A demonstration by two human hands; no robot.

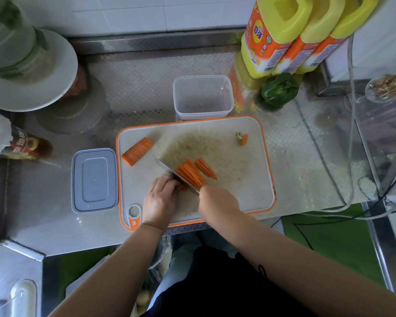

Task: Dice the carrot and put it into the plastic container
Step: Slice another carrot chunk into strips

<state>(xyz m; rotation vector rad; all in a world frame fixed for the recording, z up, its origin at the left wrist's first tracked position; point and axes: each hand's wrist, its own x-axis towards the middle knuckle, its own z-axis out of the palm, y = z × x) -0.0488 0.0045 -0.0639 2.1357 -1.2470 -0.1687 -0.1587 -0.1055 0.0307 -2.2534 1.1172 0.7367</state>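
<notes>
Board [238, 170] is laid flat as the cutting base, with the empty plastic container [202, 97] kept touching its far edge for loading. Knife [172, 173] is clenched by the right hand [217, 202]; carrot sticks [192, 173] are steadied by the curled left hand [161, 197].

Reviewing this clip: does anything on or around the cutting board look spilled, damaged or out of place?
Nothing serious stands out. The cutting board shows brownish staining in its middle, and the trimmed carrot top lies alone near its far right corner. The plastic container stands upright and empty, its lid flat beside the board.
</notes>
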